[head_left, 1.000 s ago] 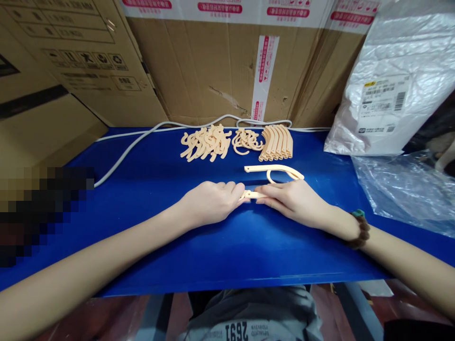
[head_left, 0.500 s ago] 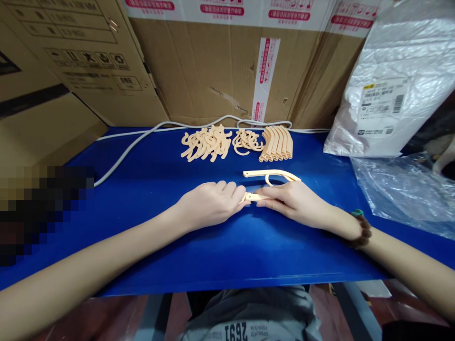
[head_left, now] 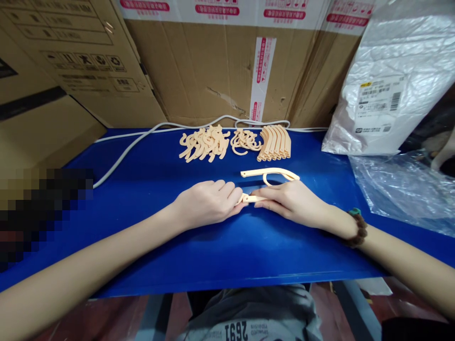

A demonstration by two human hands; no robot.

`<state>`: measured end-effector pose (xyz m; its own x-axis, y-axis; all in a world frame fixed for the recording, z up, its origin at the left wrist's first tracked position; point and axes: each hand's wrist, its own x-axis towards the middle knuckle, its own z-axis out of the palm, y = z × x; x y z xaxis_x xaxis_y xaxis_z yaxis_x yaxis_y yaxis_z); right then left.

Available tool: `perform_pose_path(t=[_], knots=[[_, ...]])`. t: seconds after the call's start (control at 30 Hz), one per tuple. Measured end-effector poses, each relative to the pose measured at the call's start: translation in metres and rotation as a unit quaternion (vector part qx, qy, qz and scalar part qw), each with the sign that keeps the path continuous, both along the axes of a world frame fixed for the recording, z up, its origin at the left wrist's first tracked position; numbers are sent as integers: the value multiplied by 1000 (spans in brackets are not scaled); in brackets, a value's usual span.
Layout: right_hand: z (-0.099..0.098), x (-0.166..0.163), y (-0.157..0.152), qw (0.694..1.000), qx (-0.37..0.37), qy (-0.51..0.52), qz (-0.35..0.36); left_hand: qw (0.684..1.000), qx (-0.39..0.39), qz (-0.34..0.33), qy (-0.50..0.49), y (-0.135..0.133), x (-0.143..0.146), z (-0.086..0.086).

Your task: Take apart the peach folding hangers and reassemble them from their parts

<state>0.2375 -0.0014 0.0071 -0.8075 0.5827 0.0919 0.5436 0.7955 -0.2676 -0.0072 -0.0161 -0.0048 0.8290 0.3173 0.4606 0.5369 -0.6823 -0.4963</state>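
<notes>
Left hand (head_left: 208, 202) curled with fingers clamped on a small cream piece (head_left: 241, 198), mostly hidden in its grip; right hand (head_left: 293, 201) pinched a cream strip (head_left: 253, 199) between thumb and fingers. The strip lay in the narrow gap between the 2 hands, the hole (head_left: 246, 199) in its end just beside the left fingertips. Whether the 2 parts were joined, could not tell. Judgement: the step, fitting or pressing at that end, called for grips close to the hole, both parts in line and even pressure; a twist from either hand risked bending the strip. Just beyond the right hand lay a curved strip with a loop (head_left: 270, 171). Farther out, past the gap: a heap of curved pieces (head_left: 206, 144), a heap of thin hooks (head_left: 245, 139) and a neat row of bent strips (head_left: 275, 142). Counter (head_left: 227, 251) smooth, blue, a little glossy below the hands. White cable (head_left: 121, 166) ran beyond the left hand; cardboard (head_left: 213, 61) walled the far side. Outward of the right hand, a white bag (head_left: 377, 57) stood near clear plastic (head_left: 401, 189). Reddish floor (head_left: 99, 317) showed under the counter's near edge.
</notes>
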Motion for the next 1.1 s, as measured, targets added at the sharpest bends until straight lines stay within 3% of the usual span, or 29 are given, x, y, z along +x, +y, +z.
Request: perform_pose_path(t=[0.3, 1.1], knots=[[-5, 2, 0, 998, 64, -14, -5, 998, -51, -10, -41, 2, 0, -4], [-2, 4, 2, 998, 58, -3, 26, 996, -61, -47, -45, 5, -1, -5]])
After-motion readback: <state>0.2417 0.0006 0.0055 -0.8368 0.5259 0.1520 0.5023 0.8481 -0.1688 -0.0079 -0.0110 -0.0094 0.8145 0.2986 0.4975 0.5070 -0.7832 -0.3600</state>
